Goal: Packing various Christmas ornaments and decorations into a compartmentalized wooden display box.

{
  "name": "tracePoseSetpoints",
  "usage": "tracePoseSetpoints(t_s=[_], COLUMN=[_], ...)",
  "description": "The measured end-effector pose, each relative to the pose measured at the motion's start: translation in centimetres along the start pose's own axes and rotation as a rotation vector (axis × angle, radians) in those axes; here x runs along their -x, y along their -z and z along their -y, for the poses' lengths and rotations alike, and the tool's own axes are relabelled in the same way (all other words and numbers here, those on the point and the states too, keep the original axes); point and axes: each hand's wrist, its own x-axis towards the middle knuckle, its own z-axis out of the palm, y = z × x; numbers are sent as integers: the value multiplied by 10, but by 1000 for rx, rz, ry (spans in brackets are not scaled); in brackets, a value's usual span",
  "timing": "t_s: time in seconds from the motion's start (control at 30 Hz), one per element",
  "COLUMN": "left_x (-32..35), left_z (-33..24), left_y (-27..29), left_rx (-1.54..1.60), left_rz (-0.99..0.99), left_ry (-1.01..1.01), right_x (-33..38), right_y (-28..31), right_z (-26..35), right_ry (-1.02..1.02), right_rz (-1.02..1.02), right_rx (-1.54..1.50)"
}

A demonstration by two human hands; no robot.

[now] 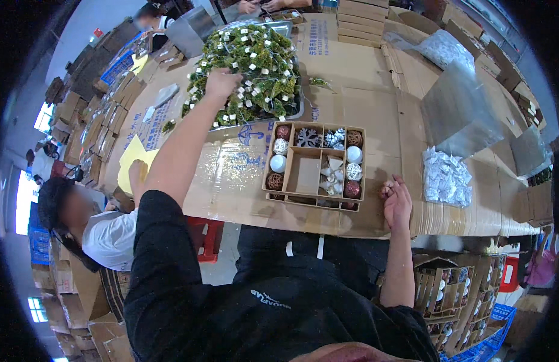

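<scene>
My left hand (222,84) reaches over a big heap of green mossy sprigs with white tags (255,63), piled in a clear tray (302,111). Its fingers are bent together at the sprigs; what they grip cannot be made out. My right hand (398,204) lies near the table's front edge, palm turned up, fingers loosely curled and apart, holding nothing visible. Between my hands stands a divided cardboard box (363,163) of ornaments: brown and white balls, a snowflake (307,138), a frosted pine cone (334,139) and a whitish flower-like ornament (332,176). One middle compartment (304,171) is bare.
White small packets (447,178) lie at the right, beside a clear plastic box (460,111) and a plastic bag (447,48). A person in a white sleeve (113,235) sits at the left by yellow paper (133,160). Filled boxes (448,289) are stacked below right.
</scene>
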Motion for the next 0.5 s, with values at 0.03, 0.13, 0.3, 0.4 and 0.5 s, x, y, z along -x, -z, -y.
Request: tracePoseSetpoints(t_s=[0.03, 0.13, 0.3, 0.4, 0.5], left_x=[-11, -21, -57, -69, -90], left_z=[0, -30, -86, -106, -101], left_y=[11, 9, 46, 56, 95], left_rx=[203, 320, 217, 556, 394], left_rz=[214, 260, 76, 247, 216], left_ry=[151, 194, -190, -12, -24], right_x=[-1, 0, -1, -2, -6], right_y=[0, 3, 0, 8, 2], right_z=[0, 2, 10, 7, 1], right_ry=[-8, 31, -23, -27, -43], right_rz=[3, -58, -18, -2, -2], right_rx=[-14, 52, 69, 6, 15])
